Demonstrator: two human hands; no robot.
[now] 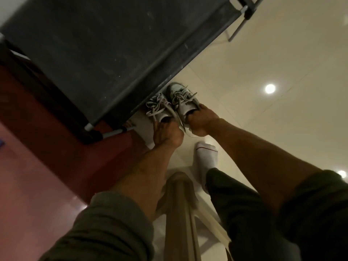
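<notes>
- I see left hand (pixel 166 133) gripping left sneaker (pixel 157 108) at its opening.
- Right hand (pixel 200 120) grips right sneaker (pixel 181 97) likewise.
- 2 sneakers side by side, toes by dark shelf (pixel 94 44).

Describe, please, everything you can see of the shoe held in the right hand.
The shoe is a pale grey-white sneaker with loose grey laces, looking worn. The right hand grips its heel opening, fingers inside. Its toe points away, close by the edge of the dark rack, side by side with the other shoe.
</notes>
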